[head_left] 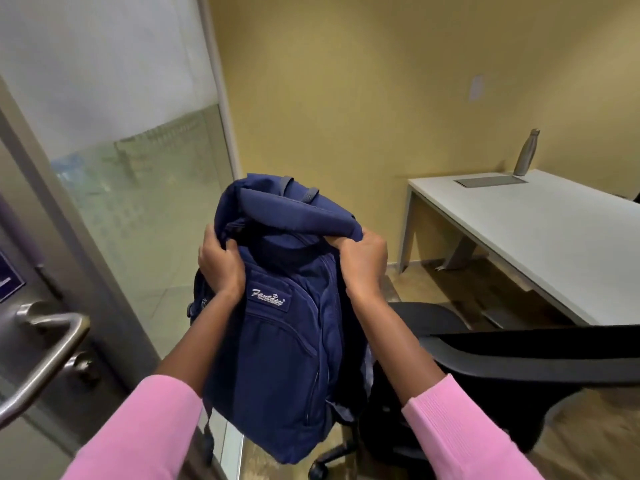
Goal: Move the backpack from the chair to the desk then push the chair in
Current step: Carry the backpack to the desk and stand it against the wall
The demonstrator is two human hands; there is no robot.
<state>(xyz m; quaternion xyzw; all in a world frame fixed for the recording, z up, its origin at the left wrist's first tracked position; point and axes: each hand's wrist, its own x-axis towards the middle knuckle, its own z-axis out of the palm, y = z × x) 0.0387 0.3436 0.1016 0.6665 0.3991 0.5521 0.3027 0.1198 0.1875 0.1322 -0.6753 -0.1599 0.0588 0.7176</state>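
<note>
A navy blue backpack (284, 341) hangs in the air in front of me, lifted clear of the black office chair (502, 355) that stands just to its right. My left hand (221, 265) grips the bag's upper left side. My right hand (363, 261) clutches the folded top flap on the right. The chair's backrest curves across the lower right, and its wheeled base shows beneath the bag. The white desk (540, 233) stands further right, beyond the chair.
A metal water bottle (526, 152) and a grey cable hatch (491, 181) sit at the desk's far end. A glass partition (145, 188) and a door with a steel lever handle (45, 355) close off the left. Yellow walls lie behind.
</note>
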